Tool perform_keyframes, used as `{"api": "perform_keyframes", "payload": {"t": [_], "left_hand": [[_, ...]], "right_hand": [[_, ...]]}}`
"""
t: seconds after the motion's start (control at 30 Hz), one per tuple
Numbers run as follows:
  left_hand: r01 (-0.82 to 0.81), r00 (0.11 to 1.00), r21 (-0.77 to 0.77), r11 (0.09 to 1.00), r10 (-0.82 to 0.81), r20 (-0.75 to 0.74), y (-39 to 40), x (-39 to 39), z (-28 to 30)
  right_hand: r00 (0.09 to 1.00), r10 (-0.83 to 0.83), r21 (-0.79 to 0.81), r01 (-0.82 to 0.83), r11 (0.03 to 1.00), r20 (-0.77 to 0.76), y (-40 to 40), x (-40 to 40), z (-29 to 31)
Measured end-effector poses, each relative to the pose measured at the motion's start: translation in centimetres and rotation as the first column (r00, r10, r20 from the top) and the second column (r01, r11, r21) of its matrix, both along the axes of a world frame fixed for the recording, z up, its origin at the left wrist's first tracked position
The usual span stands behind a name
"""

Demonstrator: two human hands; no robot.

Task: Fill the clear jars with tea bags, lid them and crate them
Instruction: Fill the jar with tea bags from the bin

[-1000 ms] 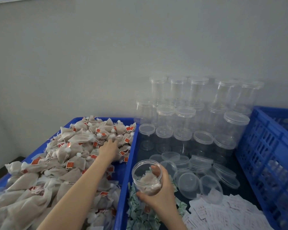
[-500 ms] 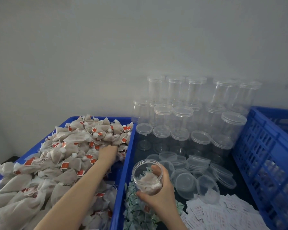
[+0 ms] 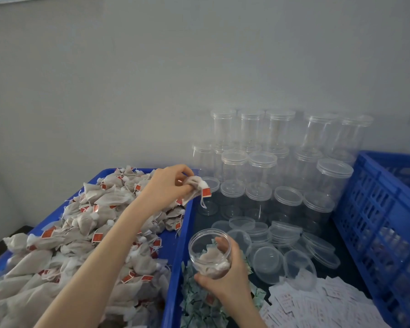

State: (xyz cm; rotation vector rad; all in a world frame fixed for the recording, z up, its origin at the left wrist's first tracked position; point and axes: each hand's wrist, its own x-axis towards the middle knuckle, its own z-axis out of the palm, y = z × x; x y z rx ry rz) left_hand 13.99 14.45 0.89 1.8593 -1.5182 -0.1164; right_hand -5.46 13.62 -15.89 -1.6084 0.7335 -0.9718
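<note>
A blue tray [image 3: 100, 178] heaped with tea bags [image 3: 81, 233] fills the frame from 7 to 9 o'clock. Stacked empty jars [image 3: 282, 166] stand at 2 o'clock, a blue crate [image 3: 376, 209] at 3. At 5 o'clock the right hand [image 3: 225, 280] grips an open clear jar [image 3: 210, 252], partly filled. The left hand [image 3: 168, 185], near centre, pinches one tea bag [image 3: 197, 185] above the tray's edge.

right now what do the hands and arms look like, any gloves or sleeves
Both hands, left and right, are bare: no gloves, rings, or watch visible. Both forearms are bare too, with no sleeve in view up to the frame edge. Fingernails look short and unpainted.
</note>
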Motion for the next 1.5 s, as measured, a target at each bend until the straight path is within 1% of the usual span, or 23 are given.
{"api": "perform_keyframes", "payload": {"t": [0.07,0.13,0.2,0.27,0.33,0.4,0.47,0.5,0.57,0.6,0.67,0.73,0.8,0.87,0.93,1.0,1.17,1.27,1.33,1.4,1.43,1.47,1.5], "left_hand": [[0.116,0.988,-0.003,0.993,-0.116,-0.099,1.0,-1.7,1.1],[0.235,0.959,0.035,0.971,-0.226,-0.173,1.7,-3.1,1.6],[0.322,0.935,0.099,0.942,-0.3,-0.19,2.0,-4.1,1.3],[0.367,0.927,0.179,0.913,-0.341,-0.157,1.8,-4.8,0.6],[0.359,0.931,0.284,0.889,-0.361,-0.046,1.6,-5.6,-0.4],[0.294,0.925,0.378,0.878,-0.361,0.118,1.3,-6.4,-1.6],[0.226,0.894,0.452,0.863,-0.368,0.257,1.1,-7.3,-2.6],[0.214,0.874,0.487,0.847,-0.388,0.292,1.1,-7.7,-3.0],[0.231,0.848,0.532,0.815,-0.436,0.3,1.1,-8.3,-3.4],[0.24,0.85,0.532,0.812,-0.44,0.288,1.0,-8.4,-3.2],[0.231,0.868,0.494,0.838,-0.407,0.285,0.9,-8.3,-2.7],[0.218,0.862,0.478,0.851,-0.397,0.314,0.8,-8.5,-2.6],[0.207,0.817,0.523,0.827,-0.441,0.373,0.6,-9.3,-3.0],[0.146,0.759,0.574,0.806,-0.463,0.457,0.3,-10.4,-3.9],[0.093,0.728,0.605,0.791,-0.468,0.501,-0.1,-10.9,-4.6],[0.089,0.718,0.636,0.766,-0.492,0.492,-0.5,-11.2,-4.9],[0.197,0.67,0.713,0.673,-0.623,0.403,-0.9,-11.3,-5.1],[0.307,0.674,0.696,0.65,-0.664,0.324,-1.0,-10.7,-4.9],[0.401,0.723,0.608,0.685,-0.644,0.249,-0.9,-10.2,-4.2],[0.453,0.827,0.435,0.779,-0.549,0.121,-0.8,-9.3,-3.5],[0.443,0.874,0.334,0.832,-0.483,0.043,-0.9,-8.6,-3.4],[0.394,0.912,0.255,0.883,-0.411,0.012,-1.3,-7.8,-3.5],[0.306,0.945,0.219,0.926,-0.324,0.051,-1.7,-7.0,-3.8]], "right_hand": [[1.0,-0.001,-0.002,0.001,1.0,0.0,-0.1,0.0,-0.1],[1.0,0.001,-0.006,-0.001,1.0,0.004,-0.1,-0.1,-0.1],[1.0,0.007,-0.013,-0.007,1.0,0.011,-0.2,-0.3,-0.1],[1.0,0.005,-0.031,-0.004,1.0,0.02,-0.3,-0.6,0.1],[0.999,-0.017,-0.055,0.019,0.998,0.036,-0.5,-0.8,0.3],[0.998,-0.036,-0.049,0.039,0.998,0.057,-0.6,-0.9,0.5],[0.997,-0.035,-0.029,0.037,0.999,0.067,-0.8,-1.0,0.6],[0.997,-0.031,-0.016,0.033,0.999,0.066,-0.9,-1.1,0.6],[0.997,-0.029,-0.007,0.03,1.0,0.067,-1.2,-1.3,0.3],[0.997,-0.032,-0.015,0.033,0.999,0.064,-1.3,-1.4,0.1],[0.998,-0.039,-0.025,0.04,0.999,0.052,-1.4,-1.6,-0.2],[0.998,-0.044,-0.021,0.045,0.999,0.053,-1.4,-1.6,-0.3],[0.997,-0.046,-0.021,0.048,0.999,0.054,-1.4,-1.6,-0.1],[0.997,-0.041,-0.021,0.042,0.999,0.058,-1.3,-1.6,-0.1],[0.998,-0.032,-0.005,0.033,0.999,0.055,-1.1,-1.5,-0.2],[0.998,-0.026,0.027,0.024,0.999,0.049,-0.9,-1.7,-0.5],[0.998,-0.061,0.019,0.06,0.998,0.025,-0.8,-2.2,-0.9],[0.996,-0.071,-0.003,0.072,0.997,0.049,-0.9,-2.5,-0.8],[0.994,-0.079,-0.019,0.081,0.997,0.074,-1.2,-3.1,-0.7],[0.992,-0.091,-0.018,0.093,0.996,0.091,-1.6,-3.8,-0.6],[0.99,-0.097,-0.018,0.1,0.995,0.104,-1.8,-4.1,-0.6],[0.988,-0.107,-0.024,0.11,0.994,0.115,-2.1,-4.5,-0.6],[0.986,-0.12,-0.035,0.125,0.992,0.116,-2.3,-4.8,-0.6]]}}
